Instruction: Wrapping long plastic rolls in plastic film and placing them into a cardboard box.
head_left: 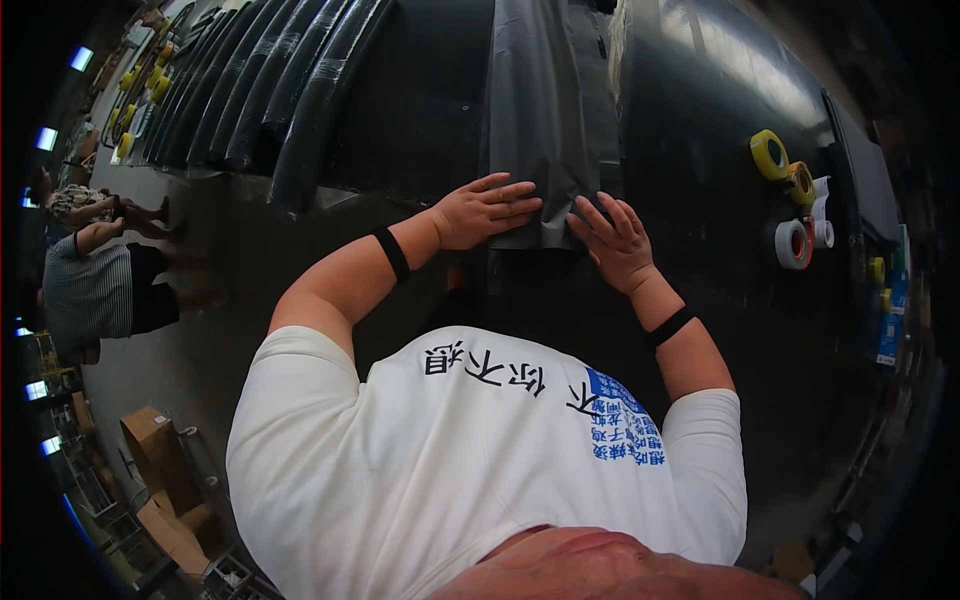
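Stretching away across the desk (405, 125), a dark grey sheet (540, 110) is lying near end beneath left fingers (508, 192) and right fingers (592, 216). Both sets are resting on it, slightly spread.

Dark sheet (540, 110); both hands (485, 213) (615, 242) atop

Dark sheet (535, 110) is cut off by the top edge; black rolls (325, 105) are cut there too. Undersides of left hand (487, 212) and right hand (618, 240) are hidden. Wearer's head (600, 575) is cut by the lower edge. Striped-shirted person's (95, 290) head is lost in the dark rim. Blue items (890, 325) at right are too small to be identified.
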`<control>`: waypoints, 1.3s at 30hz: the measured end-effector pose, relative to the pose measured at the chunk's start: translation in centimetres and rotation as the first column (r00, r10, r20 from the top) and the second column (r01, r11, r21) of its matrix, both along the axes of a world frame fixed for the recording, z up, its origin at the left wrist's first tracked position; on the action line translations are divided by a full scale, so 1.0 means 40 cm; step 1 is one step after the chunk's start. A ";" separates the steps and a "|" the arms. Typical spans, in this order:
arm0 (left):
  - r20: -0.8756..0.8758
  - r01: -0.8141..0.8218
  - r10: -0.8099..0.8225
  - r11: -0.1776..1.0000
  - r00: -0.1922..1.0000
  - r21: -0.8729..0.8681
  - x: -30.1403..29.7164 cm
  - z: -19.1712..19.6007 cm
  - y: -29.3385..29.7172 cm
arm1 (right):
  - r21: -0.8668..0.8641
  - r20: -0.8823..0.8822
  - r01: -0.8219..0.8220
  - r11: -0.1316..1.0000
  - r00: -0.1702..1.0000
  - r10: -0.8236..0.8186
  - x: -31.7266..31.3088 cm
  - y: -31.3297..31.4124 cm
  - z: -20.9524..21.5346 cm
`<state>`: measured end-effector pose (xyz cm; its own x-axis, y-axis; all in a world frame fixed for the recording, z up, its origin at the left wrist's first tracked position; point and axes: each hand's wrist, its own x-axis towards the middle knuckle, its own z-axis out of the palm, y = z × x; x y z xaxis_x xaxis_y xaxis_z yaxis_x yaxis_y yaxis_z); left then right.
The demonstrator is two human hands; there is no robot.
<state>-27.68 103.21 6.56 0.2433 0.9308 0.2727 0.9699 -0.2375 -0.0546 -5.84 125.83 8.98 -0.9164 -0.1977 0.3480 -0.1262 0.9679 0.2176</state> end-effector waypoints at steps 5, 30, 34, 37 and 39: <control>0.126 0.011 -0.003 0.998 0.992 -0.061 -0.027 -0.011 -0.035 | -0.215 0.119 -0.304 0.928 0.935 0.333 -0.067 0.038 0.005; 0.255 -0.743 0.929 0.368 0.268 -0.560 -0.065 0.072 0.124 | -0.471 0.515 0.761 0.446 0.648 -0.561 -0.324 0.051 -0.018; 0.278 -0.734 0.786 0.616 0.552 -0.285 -0.064 0.035 0.129 | -0.666 0.332 0.544 0.511 0.829 -0.450 -0.347 0.057 0.015; 0.479 -0.503 0.766 0.643 0.429 -0.578 -0.066 0.002 0.170 | -0.746 0.639 0.664 0.039 0.732 -0.239 -0.391 0.052 -0.009; 0.533 -0.468 0.772 0.635 0.347 -0.615 -0.097 -0.010 0.197 | -0.783 0.622 0.617 -0.079 0.779 -0.086 -0.428 0.036 0.007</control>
